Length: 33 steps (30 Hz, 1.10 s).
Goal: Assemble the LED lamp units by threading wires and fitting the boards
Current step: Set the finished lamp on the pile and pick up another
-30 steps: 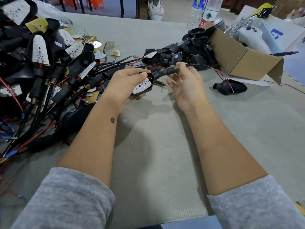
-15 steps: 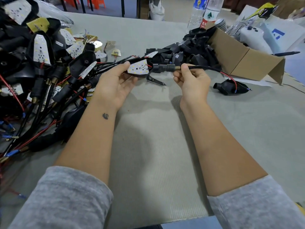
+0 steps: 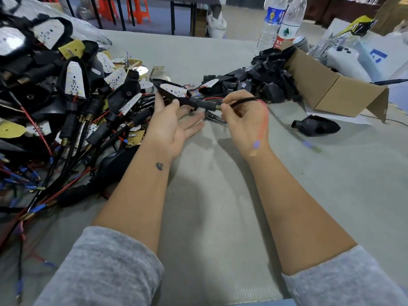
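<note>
Labels first: two clear water bottles are standing at the far edge of the table, one [image 3: 273,18] wearing a blue label, the other [image 3: 288,29] showing a green triangular mark over a red band with white characters too small for me to read, and a white box [image 3: 378,57] at the far right is bearing a blue logo. My left hand [image 3: 170,127] is lying palm up with the fingers mostly straight and spread, the thumb and one fingertip touching the underside of the black LED lamp unit [image 3: 176,93], whose white board with its dots of LEDs is facing up. My right hand [image 3: 245,120] is pinching the black cable [image 3: 242,100] just behind the brass collar where it is entering the lamp's neck; the thumb and forefinger are curled tight on it, the other fingers tucked under. A red wire with a blue end is trailing over the back of that hand, blurred. I am holding the unit just above the grey table [image 3: 220,217], between the heap of wired lamps [image 3: 66,102] on my left and the pile of empty black housings [image 3: 260,82] spilling beside a cardboard box [image 3: 331,89]. One loose housing [image 3: 315,128] is lying near my right hand.
</note>
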Each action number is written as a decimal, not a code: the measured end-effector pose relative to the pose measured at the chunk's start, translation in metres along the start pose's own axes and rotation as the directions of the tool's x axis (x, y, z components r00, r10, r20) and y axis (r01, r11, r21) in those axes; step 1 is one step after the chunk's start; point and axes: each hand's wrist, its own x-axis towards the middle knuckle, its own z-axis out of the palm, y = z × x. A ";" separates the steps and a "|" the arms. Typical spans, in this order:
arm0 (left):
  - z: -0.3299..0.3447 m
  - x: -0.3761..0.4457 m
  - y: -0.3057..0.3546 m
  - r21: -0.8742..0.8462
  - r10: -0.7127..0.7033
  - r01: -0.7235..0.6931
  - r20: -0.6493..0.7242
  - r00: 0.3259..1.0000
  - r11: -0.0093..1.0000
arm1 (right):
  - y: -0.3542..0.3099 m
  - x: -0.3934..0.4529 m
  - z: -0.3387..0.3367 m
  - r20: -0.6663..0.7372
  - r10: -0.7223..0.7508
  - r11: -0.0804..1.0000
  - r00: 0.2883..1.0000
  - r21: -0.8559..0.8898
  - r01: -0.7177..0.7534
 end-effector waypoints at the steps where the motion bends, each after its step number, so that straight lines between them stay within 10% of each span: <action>1: 0.000 0.000 0.000 -0.011 0.013 -0.012 0.008 1.000 1.000 | -0.002 -0.003 0.002 0.048 -0.061 0.998 0.997 0.003 0.061; 7: 0.004 -0.008 0.004 0.202 0.130 -0.131 0.016 0.991 0.971 | -0.020 -0.018 0.014 0.408 -0.326 0.860 0.853 -0.247 0.447; 14: 0.001 -0.025 0.071 0.387 0.207 -0.218 0.071 0.976 0.896 | -0.067 -0.023 0.038 0.514 -0.551 0.557 0.658 -0.360 0.748; 22: -0.047 -0.048 0.193 0.635 0.270 -0.177 -0.050 0.962 0.752 | -0.149 -0.011 0.115 0.528 -0.663 0.443 0.531 -0.295 0.847; 25: -0.070 -0.049 0.235 0.811 0.388 -0.213 -0.019 0.921 0.545 | -0.177 -0.006 0.155 0.547 -0.639 0.521 0.540 -0.208 0.828; 30: -0.100 -0.041 0.271 0.971 0.506 0.104 0.019 0.863 -0.214 | -0.188 -0.011 0.195 0.661 -0.527 0.612 0.535 -0.142 0.778; 33: -0.102 -0.040 0.262 0.932 0.483 0.078 0.111 0.869 -0.354 | -0.174 -0.018 0.188 0.680 -0.502 0.629 0.534 -0.137 0.765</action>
